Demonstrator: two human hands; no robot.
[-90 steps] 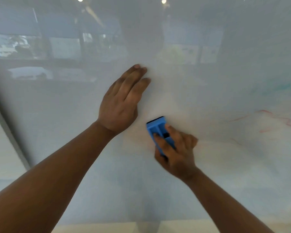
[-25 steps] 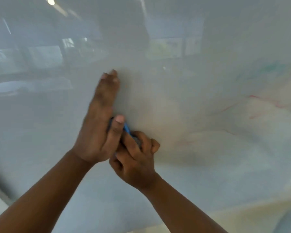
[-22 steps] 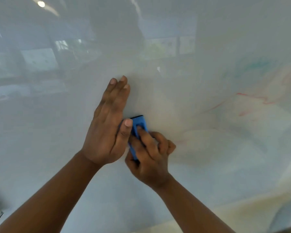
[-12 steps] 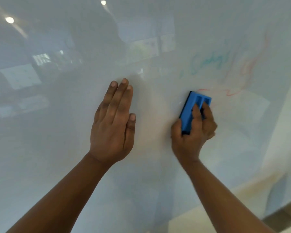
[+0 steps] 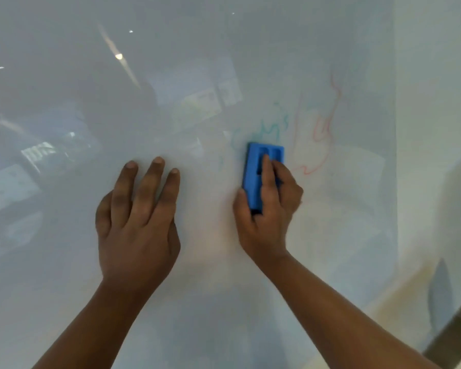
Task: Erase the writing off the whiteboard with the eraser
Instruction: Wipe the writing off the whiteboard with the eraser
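Five fingers of the right hand (image 5: 268, 209) clamp the blue eraser (image 5: 261, 173), thumb on its left edge and index finger laid along the grooved back, pressing it flat to the whiteboard (image 5: 224, 62). Its top edge sits just below the faint teal scribble (image 5: 261, 129), with the red scribble (image 5: 321, 131) just to its right. The left hand (image 5: 137, 222) lies open, fingers slightly spread and flat on the board, holding nothing. Both scribbles are not yet wiped. Likely risks: light or uneven pressure would smear the ink into haze instead of lifting it, and the bracing palm could drag residue over cleaned board.
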